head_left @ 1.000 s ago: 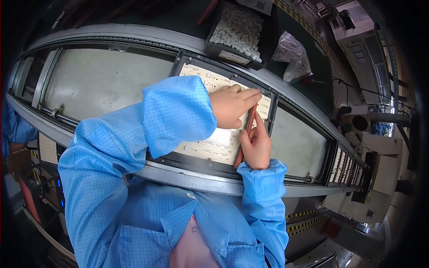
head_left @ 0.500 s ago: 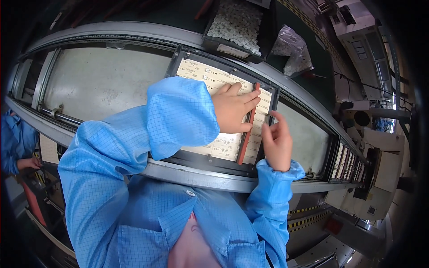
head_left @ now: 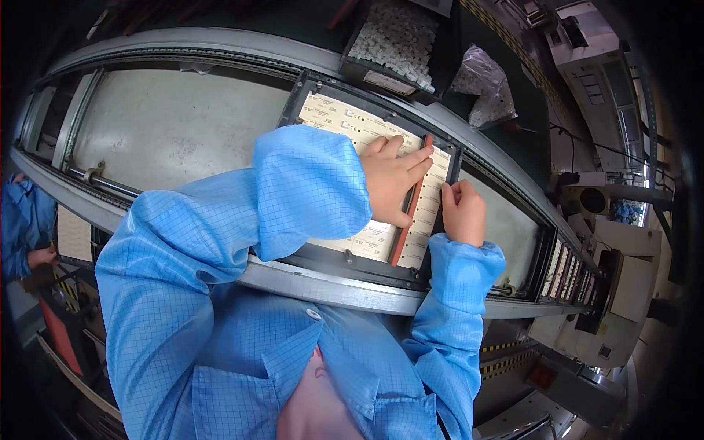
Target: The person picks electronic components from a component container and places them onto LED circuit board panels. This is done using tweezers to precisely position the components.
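My left hand (head_left: 396, 178) lies over a pale printed circuit-board panel (head_left: 422, 229), its fingers spread. Its fingertips and thumb rest against a long red strip (head_left: 412, 213) that runs across the panel from the far edge to the near edge. A black carrier frame (head_left: 350, 258) surrounds the panel. At the frame's right side, my right hand (head_left: 463, 213) is closed with curled fingers, thumb and forefinger together. Whatever is between those fingers, if anything, is hidden. My left sleeve covers part of the panel.
The frame sits on conveyor rails (head_left: 330, 290) over a grey plate (head_left: 183, 132). Beyond stand a black bin (head_left: 392, 48) of small white parts and a clear bag (head_left: 484, 84). More panels (head_left: 565, 271) lie far right. Another person's hand (head_left: 42, 257) shows at left.
My right hand's fingers have gone from partly spread to curled together beside the frame. My left hand stays spread on the panel and red strip. The whole view has shifted slightly.
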Tool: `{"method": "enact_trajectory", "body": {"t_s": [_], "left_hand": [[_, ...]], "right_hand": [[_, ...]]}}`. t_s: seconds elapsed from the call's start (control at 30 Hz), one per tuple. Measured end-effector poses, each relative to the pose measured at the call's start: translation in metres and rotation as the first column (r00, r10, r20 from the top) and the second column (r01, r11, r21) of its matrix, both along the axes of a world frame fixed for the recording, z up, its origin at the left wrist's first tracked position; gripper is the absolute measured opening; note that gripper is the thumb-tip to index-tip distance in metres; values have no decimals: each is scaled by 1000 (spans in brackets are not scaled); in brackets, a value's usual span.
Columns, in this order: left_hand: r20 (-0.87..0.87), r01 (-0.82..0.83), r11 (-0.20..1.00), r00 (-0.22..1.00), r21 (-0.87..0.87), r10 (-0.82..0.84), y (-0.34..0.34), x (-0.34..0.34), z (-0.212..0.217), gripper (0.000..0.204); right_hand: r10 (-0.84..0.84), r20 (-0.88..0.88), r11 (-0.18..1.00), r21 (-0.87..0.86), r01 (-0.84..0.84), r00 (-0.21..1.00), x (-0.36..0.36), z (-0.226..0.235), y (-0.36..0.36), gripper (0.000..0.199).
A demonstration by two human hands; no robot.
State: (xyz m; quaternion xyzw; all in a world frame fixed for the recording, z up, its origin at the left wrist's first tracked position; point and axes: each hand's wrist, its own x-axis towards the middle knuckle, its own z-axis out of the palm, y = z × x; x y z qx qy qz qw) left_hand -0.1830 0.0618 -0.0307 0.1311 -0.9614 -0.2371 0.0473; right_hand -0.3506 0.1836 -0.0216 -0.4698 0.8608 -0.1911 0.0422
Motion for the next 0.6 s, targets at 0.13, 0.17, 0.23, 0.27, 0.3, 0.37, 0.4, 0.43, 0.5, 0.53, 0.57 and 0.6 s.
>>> {"method": "enact_trajectory", "body": {"t_s": [0.13,0.17,0.23,0.27,0.3,0.37,0.4,0.43,0.5,0.53,0.57,0.6], "left_hand": [[-54,-14,1000,998,-6,14,-1,3,-5,94],[-50,-10,1000,999,0,10,-2,3,-3,94],[-43,-8,1000,999,1,8,-3,4,1,93],[-34,-4,1000,999,9,4,-3,3,2,93],[-23,-1,1000,1000,16,1,-3,2,3,92],[-25,5,1000,1000,4,-5,-3,0,5,92],[-31,10,1000,999,-2,-10,-4,2,6,92],[-128,-8,1000,992,-26,5,-3,6,6,87],[-159,38,997,986,-66,-48,-15,23,26,85],[-198,94,991,974,-94,-112,-22,36,41,82],[-192,114,985,972,-132,-138,-32,58,60,75],[-162,73,991,983,-116,-91,-44,79,67,68]], "right_hand": [[23,347,997,-72,2,938,25,17,-3,16],[64,385,996,-88,-33,921,33,21,-1,12],[130,403,991,-78,-107,906,46,25,5,12],[190,420,982,-67,-178,888,49,25,7,12],[257,369,965,-47,-258,893,51,24,8,12],[261,363,964,-40,-265,895,50,26,8,13],[263,354,962,-26,-272,898,50,29,7,14],[280,301,958,-19,-288,912,52,33,8,14],[245,249,968,-7,-251,937,56,45,11,16],[196,188,979,18,-203,963,58,51,14,19],[134,229,989,26,-143,964,58,56,19,21],[136,236,989,18,-144,962,61,60,22,21]]}}
